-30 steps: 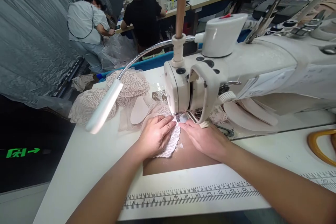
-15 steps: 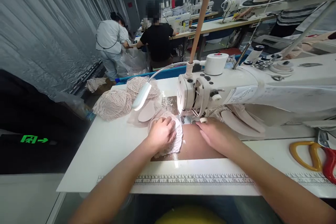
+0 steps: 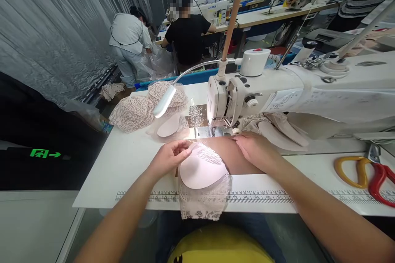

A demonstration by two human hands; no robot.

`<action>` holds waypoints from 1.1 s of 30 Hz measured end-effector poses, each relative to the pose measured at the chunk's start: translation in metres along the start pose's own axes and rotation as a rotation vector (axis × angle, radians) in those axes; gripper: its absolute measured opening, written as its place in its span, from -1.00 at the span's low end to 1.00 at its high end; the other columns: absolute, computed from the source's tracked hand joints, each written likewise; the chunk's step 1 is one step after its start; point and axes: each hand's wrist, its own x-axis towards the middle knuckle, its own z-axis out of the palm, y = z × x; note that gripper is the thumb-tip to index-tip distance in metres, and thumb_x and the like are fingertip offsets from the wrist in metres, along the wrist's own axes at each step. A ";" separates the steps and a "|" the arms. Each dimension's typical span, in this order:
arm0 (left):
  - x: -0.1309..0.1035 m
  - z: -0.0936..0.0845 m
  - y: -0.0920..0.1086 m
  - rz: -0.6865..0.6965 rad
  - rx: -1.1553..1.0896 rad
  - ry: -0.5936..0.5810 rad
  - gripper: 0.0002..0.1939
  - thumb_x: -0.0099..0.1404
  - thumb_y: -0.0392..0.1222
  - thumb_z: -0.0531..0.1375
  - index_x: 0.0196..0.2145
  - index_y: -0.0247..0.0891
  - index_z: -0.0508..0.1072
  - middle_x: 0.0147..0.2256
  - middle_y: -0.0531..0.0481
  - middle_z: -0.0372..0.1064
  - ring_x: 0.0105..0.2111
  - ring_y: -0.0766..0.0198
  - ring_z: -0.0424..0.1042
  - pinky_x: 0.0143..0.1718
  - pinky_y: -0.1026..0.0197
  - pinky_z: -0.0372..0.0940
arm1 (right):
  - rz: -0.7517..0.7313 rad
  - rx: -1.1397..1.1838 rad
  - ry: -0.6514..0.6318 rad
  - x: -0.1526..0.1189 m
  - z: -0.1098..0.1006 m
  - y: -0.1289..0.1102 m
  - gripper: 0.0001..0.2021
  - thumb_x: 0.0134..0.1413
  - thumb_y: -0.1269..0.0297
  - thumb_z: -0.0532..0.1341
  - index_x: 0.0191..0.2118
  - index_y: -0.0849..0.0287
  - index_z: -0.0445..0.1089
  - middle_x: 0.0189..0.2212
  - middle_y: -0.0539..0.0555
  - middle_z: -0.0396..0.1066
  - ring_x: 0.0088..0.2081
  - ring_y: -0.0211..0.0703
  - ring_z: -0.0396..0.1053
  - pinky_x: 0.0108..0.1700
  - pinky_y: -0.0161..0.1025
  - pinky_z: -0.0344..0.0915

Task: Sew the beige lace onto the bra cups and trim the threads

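My left hand (image 3: pixel 171 155) pinches the upper left edge of a pale pink bra cup (image 3: pixel 202 170) between thumb and fingers. Lace covers the cup's upper right part, and a strip of lace trim (image 3: pixel 203 209) hangs below it over the table's front edge. My right hand (image 3: pixel 254 148) lies on the brown plate (image 3: pixel 225 152), fingers stretched towards the presser foot (image 3: pixel 216 131) of the white sewing machine (image 3: pixel 217 98); nothing shows in its fingers. The cup is apart from the needle area.
Lace cups (image 3: pixel 131 113) are piled on the left of the table, under a lamp (image 3: pixel 165 100). More cut cups (image 3: pixel 280 133) lie behind my right hand. Scissors (image 3: pixel 361 170) rest at the right. A printed ruler (image 3: pixel 262 196) runs along the front edge. Two people sit or bend further back.
My left hand has drawn the cup away from the presser foot, towards me, and the cup now shows its smooth side. My right hand stays near the needle area.
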 end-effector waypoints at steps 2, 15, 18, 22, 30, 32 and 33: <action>0.010 -0.002 -0.002 -0.143 -0.150 -0.126 -0.52 0.15 0.01 0.26 -0.03 -0.28 0.42 -0.16 -0.14 0.43 -0.26 0.21 0.41 -0.33 0.23 0.31 | 0.048 0.062 -0.037 -0.002 -0.007 -0.006 -0.71 0.22 0.39 -0.05 -0.24 0.27 0.43 -0.42 0.16 0.46 -0.42 -0.07 0.39 -0.41 -0.24 0.17; 0.042 0.037 0.002 -0.093 -0.582 -0.374 -0.68 0.09 -0.04 0.33 -0.37 -0.40 0.51 -0.41 -0.07 0.41 -0.37 0.30 0.36 -0.27 0.27 0.23 | -0.006 0.858 -0.199 0.012 -0.017 -0.030 -0.81 0.01 0.15 0.17 -0.32 0.16 0.37 -0.44 -0.01 0.37 -0.41 -0.17 0.29 -0.39 -0.30 0.14; 0.045 0.038 -0.005 -0.051 -0.641 -0.373 -0.68 0.13 -0.07 0.31 -0.26 -0.39 0.52 -0.33 -0.12 0.46 -0.28 0.23 0.40 -0.15 0.20 0.25 | 0.009 1.006 -0.167 0.014 -0.008 -0.036 -0.85 0.00 0.20 0.15 -0.42 0.17 0.28 -0.49 -0.04 0.26 -0.42 -0.22 0.21 -0.41 -0.31 0.09; 0.048 0.038 -0.008 -0.019 -0.658 -0.382 -0.72 0.12 -0.10 0.32 -0.28 -0.38 0.51 -0.32 -0.11 0.46 -0.29 0.22 0.41 -0.15 0.18 0.26 | 0.021 1.079 -0.129 0.014 0.000 -0.043 -0.82 0.00 0.24 0.13 -0.51 0.15 0.15 -0.55 -0.09 0.09 -0.48 -0.28 0.07 -0.45 -0.32 0.02; 0.047 0.041 -0.008 -0.072 -0.623 -0.305 -0.71 0.14 -0.06 0.29 -0.38 -0.41 0.48 -0.49 0.00 0.36 -0.48 0.39 0.31 -0.36 0.31 0.21 | 0.023 1.089 -0.151 0.014 0.006 -0.038 -0.83 0.05 0.22 0.13 -0.47 0.16 0.17 -0.53 -0.09 0.07 -0.45 -0.29 0.06 -0.42 -0.32 0.00; 0.046 0.040 -0.010 -0.100 -0.629 -0.308 -0.71 0.15 -0.06 0.29 -0.37 -0.41 0.48 -0.50 0.02 0.34 -0.49 0.41 0.28 -0.39 0.34 0.19 | 0.026 1.092 -0.154 0.014 0.006 -0.038 -0.84 0.05 0.23 0.12 -0.47 0.16 0.19 -0.53 -0.09 0.10 -0.45 -0.29 0.07 -0.42 -0.32 0.01; 0.046 0.039 -0.010 -0.106 -0.635 -0.312 -0.72 0.16 -0.07 0.28 -0.37 -0.40 0.48 -0.49 0.02 0.35 -0.49 0.41 0.29 -0.38 0.34 0.19 | 0.026 1.094 -0.150 0.014 0.006 -0.038 -0.85 0.04 0.24 0.12 -0.47 0.16 0.20 -0.53 -0.09 0.10 -0.45 -0.29 0.07 -0.42 -0.32 0.02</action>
